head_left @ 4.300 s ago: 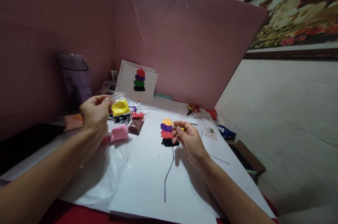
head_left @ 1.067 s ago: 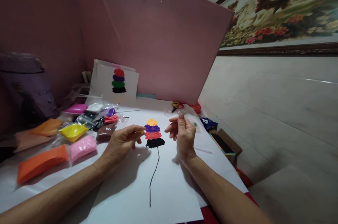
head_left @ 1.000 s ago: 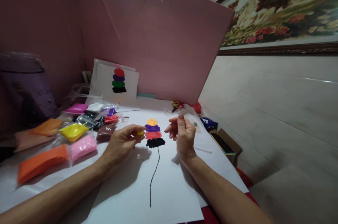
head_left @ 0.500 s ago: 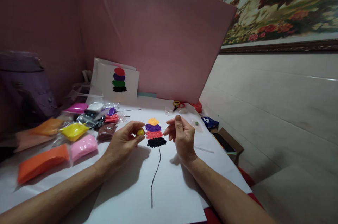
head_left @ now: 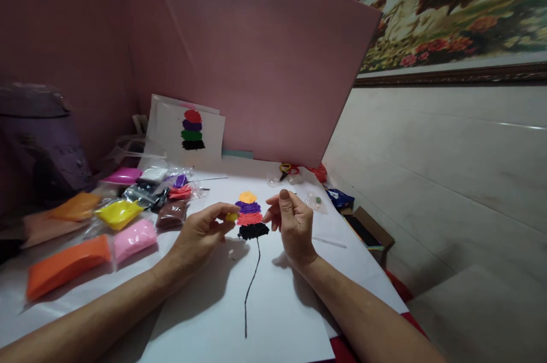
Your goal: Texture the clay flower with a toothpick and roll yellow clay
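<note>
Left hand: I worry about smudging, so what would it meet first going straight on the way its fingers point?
Probably the stacked clay picture; the left hand pinches a yellow clay bit beside it.

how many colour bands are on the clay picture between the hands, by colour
On the clay picture, between the left hand and right hand:
orange band: 1
purple band: 1
red band: 1
black band: 1
Total: 4 bands
The left hand pinches a small yellow clay bit, not counted.
</note>
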`<state>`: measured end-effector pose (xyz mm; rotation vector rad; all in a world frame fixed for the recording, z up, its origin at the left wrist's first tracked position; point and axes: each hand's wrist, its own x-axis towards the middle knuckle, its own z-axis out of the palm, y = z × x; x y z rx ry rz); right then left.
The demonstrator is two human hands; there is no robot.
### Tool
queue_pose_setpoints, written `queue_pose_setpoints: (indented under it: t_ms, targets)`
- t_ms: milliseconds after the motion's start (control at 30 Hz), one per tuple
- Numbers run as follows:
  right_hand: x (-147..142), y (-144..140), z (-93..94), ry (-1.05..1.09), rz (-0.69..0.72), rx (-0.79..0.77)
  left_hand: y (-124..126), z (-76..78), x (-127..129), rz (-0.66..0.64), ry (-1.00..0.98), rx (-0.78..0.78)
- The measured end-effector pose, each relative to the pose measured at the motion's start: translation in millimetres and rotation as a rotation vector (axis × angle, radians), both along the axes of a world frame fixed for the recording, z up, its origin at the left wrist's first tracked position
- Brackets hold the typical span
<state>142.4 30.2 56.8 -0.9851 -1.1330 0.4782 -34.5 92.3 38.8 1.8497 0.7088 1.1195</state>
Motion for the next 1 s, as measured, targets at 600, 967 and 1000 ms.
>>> queue_pose_setpoints:
  t_ms: [600,967,1000]
  targets:
    - [0.4,0.0,-0.3,-0.011,-0.025,0.008,-2.7,6.5,0.3,0.052,0.003,-0.042]
    - [-2.4,-2.8,1.5,-0.061,-0.027,0.008,-3.4,5.1,1.3,-0.044,0.028,-0.108]
    - [-2.6,-2.9,1.4,-0.067,-0.029,0.007,-2.3,3.1,2.1,-0.054,-0.004,-0.127]
